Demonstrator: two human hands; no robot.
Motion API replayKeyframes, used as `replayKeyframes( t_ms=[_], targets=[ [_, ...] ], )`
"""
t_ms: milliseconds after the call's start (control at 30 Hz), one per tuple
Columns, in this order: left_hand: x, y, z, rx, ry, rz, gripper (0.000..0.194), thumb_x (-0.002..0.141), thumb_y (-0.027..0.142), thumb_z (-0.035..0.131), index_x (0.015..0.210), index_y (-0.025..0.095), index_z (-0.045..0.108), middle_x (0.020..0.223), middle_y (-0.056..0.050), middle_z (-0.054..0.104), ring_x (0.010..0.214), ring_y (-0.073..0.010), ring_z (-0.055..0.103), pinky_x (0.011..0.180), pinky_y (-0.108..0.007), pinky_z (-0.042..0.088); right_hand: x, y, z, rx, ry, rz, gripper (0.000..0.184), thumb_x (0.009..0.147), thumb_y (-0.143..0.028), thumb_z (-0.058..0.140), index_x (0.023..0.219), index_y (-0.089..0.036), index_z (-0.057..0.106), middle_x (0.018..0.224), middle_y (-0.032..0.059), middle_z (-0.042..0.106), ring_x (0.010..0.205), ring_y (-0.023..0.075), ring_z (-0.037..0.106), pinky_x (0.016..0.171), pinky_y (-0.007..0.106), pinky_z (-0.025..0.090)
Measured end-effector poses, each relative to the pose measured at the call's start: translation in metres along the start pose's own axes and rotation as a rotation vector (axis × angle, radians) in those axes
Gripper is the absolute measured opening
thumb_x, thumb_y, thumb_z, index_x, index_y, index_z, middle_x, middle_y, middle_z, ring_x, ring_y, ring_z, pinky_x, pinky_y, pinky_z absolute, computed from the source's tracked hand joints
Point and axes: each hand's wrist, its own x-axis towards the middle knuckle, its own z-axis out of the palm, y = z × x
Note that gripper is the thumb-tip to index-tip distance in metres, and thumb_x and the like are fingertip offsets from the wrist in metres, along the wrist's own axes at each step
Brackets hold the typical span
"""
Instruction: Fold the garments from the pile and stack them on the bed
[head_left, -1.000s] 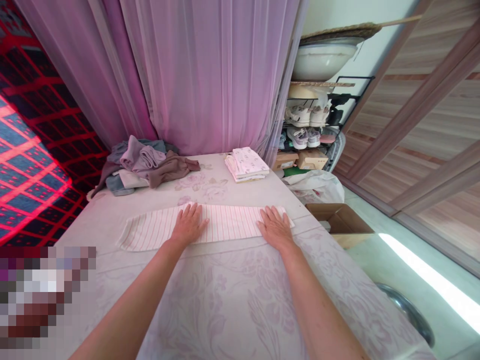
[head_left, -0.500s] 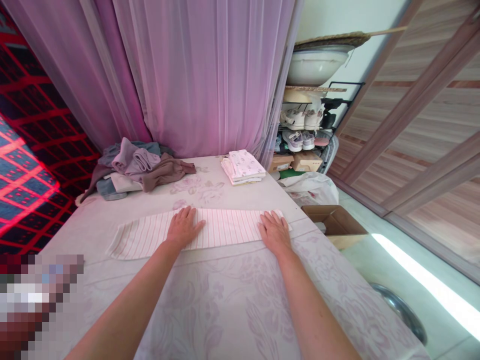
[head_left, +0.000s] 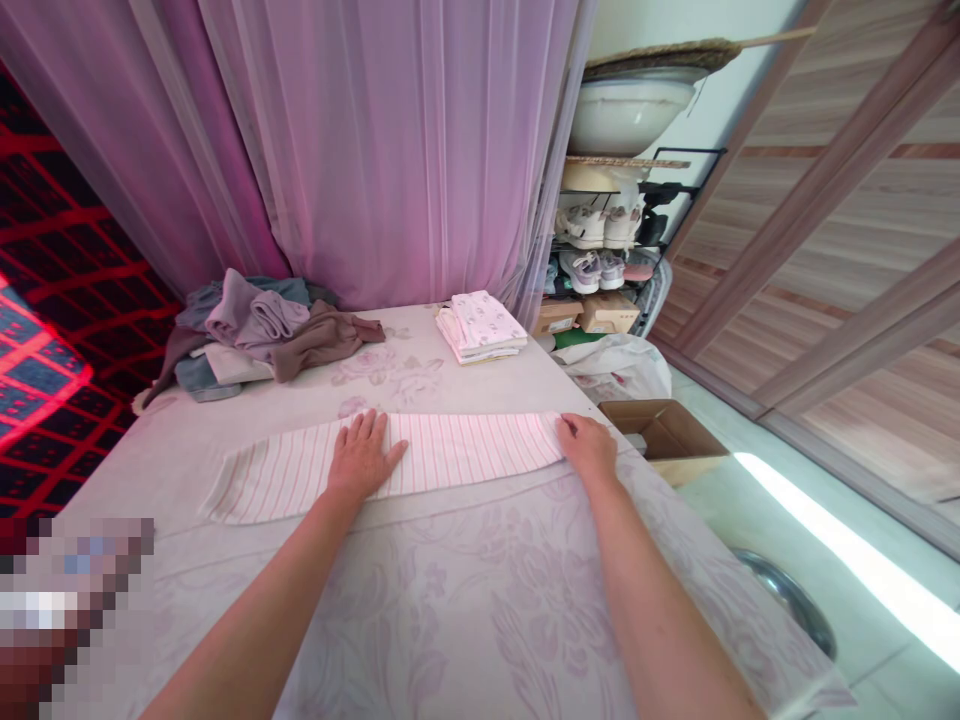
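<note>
Pink-and-white striped pants [head_left: 465,450], by the look of the long narrow shape, lie flat in a lengthwise fold across the bed. My left hand [head_left: 362,455] rests palm down on them left of their middle, fingers stretched out and thumb apart. At the narrow right end, my right hand [head_left: 591,446] has its fingers curled and pinches the edge of the cloth. Its fingertips are partly hidden. Beyond the pants sits a neat stack of folded clothes [head_left: 486,325], the top one white with a small print.
A loose heap of clothes [head_left: 259,325] lies at the bed's far left, before a purple curtain [head_left: 390,150]. Past the right edge stand an open cardboard box [head_left: 664,430], a white plastic bag [head_left: 619,368], a shoe rack [head_left: 600,245] and a metal basin [head_left: 787,595] on the floor.
My right hand has slid right from lying flat on the pants to their end, and its fingers have closed on the edge. The left hand stays in place; the view has shifted slightly.
</note>
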Motion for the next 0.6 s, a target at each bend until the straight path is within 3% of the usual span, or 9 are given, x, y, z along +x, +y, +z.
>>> replayKeyframes(
  t_ms=[233, 500, 600],
  targets=[
    [0.0, 0.001, 0.001, 0.007, 0.006, 0.001, 0.07, 0.09, 0.058, 0.028, 0.143, 0.013, 0.035, 0.153, -0.012, 0.029, 0.141, -0.0293, 0.023, 0.112, -0.048, 0.021, 0.022, -0.006, -0.004, 0.11, -0.126, 0.029, 0.028, 0.079, -0.038, 0.057, 0.102, -0.028, 0.068, 0.1, 0.0, 0.07, 0.096, 0.0198, 0.06, 0.079, 0.029, 0.041],
    [0.0, 0.0, 0.002, -0.011, 0.012, 0.001, 0.07, 0.089, 0.059, 0.028, 0.143, 0.014, 0.036, 0.153, -0.013, 0.029, 0.141, -0.0296, 0.023, 0.112, -0.048, 0.021, 0.018, -0.008, -0.002, 0.013, 0.074, -0.091, 0.021, 0.084, -0.032, 0.052, 0.092, -0.021, 0.067, 0.101, 0.0064, 0.068, 0.098, 0.0221, 0.056, 0.081, 0.03, 0.039],
    [0.0, 0.0, 0.002, -0.014, 0.016, 0.002, 0.07, 0.089, 0.059, 0.029, 0.143, 0.014, 0.036, 0.153, -0.012, 0.03, 0.141, -0.0295, 0.023, 0.112, -0.048, 0.021, 0.017, -0.01, 0.0, 0.017, 0.055, -0.075, 0.022, 0.087, -0.032, 0.049, 0.095, -0.021, 0.065, 0.096, 0.006, 0.069, 0.093, 0.021, 0.058, 0.078, 0.03, 0.039]
  ],
)
